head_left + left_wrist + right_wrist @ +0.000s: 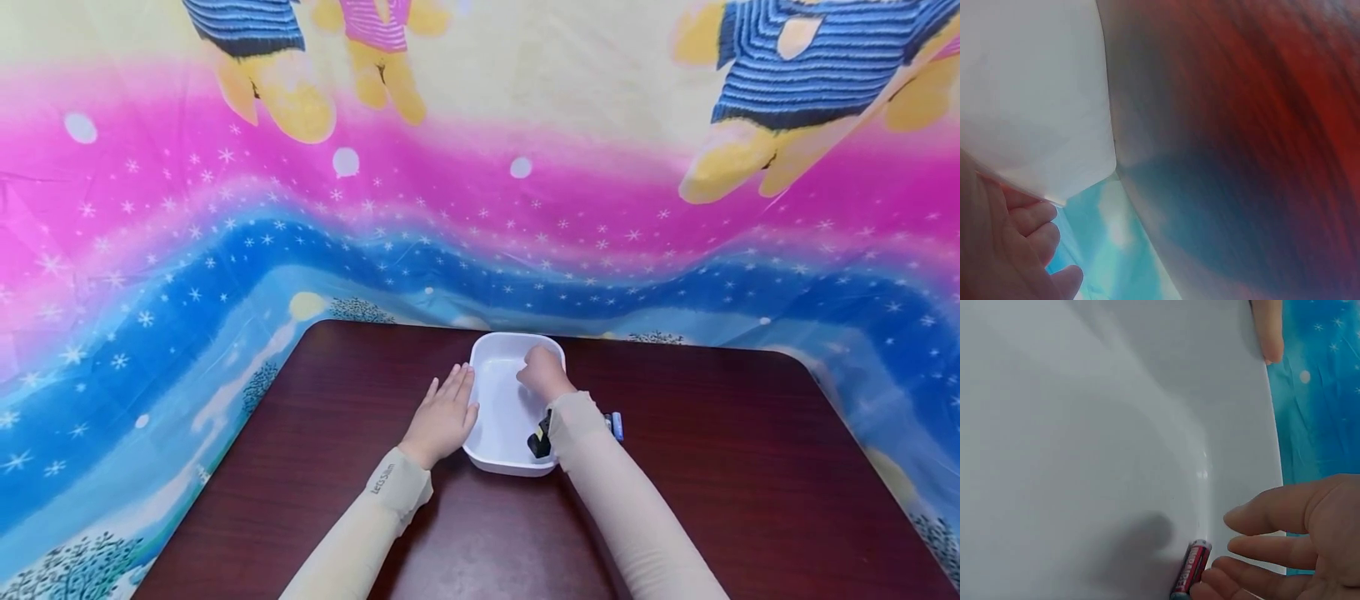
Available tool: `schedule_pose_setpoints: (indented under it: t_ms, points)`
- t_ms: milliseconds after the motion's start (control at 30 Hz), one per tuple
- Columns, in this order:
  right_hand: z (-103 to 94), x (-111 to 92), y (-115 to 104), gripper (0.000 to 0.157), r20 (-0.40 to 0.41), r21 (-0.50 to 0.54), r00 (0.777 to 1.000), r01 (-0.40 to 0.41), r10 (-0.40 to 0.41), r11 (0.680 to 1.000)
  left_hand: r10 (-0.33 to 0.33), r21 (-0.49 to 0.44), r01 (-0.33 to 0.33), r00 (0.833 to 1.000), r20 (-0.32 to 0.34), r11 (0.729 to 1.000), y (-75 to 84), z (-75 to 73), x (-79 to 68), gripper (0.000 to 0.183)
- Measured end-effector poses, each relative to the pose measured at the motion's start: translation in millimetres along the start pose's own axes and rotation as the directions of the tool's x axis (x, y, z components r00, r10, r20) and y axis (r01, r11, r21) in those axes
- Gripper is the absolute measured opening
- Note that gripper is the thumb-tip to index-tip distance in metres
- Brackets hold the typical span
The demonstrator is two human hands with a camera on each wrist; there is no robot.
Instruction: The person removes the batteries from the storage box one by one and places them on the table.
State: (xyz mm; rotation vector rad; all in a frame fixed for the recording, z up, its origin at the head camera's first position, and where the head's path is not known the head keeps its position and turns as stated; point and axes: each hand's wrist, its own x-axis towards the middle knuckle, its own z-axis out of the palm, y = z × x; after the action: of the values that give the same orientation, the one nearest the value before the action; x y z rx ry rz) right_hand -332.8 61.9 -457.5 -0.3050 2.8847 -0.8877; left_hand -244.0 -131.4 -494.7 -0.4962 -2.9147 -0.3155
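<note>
A white tray (498,417) stands on the dark red-brown table. Against its left rim lies my left hand (442,414), fingers extended; in the left wrist view the fingertips of that hand (1029,237) are at the rim of the tray (1035,94). My right hand (543,372) is inside the far right part of the tray. A red battery (1192,569) lies at the foot of the tray's wall in the right wrist view. The lower fingers of my right hand (1285,550) are right at it, while thumb and forefinger stand apart with nothing between them.
The table (712,467) extends to both sides of the tray. Behind it hangs a colourful printed cloth (480,225). A black device (540,437) and a small blue piece (617,426) show beside my right wrist.
</note>
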Motion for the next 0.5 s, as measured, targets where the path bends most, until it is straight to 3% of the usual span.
schedule_pose_setpoints:
  t_ms: [200, 500]
  points:
    - [3.5, 3, 2, 0.045, 0.021, -0.087, 1.000, 0.023, -0.022, 0.996, -0.003, -0.003, 0.003, 1.000, -0.004, 1.000, -0.2, 0.1, 0.7, 0.059]
    - [10.6, 4, 5, 0.023, 0.022, -0.118, 0.999, -0.024, 0.027, 0.993, 0.004, 0.001, -0.004, 1.000, -0.001, 1.000, 0.6, -1.1, 0.5, 0.058]
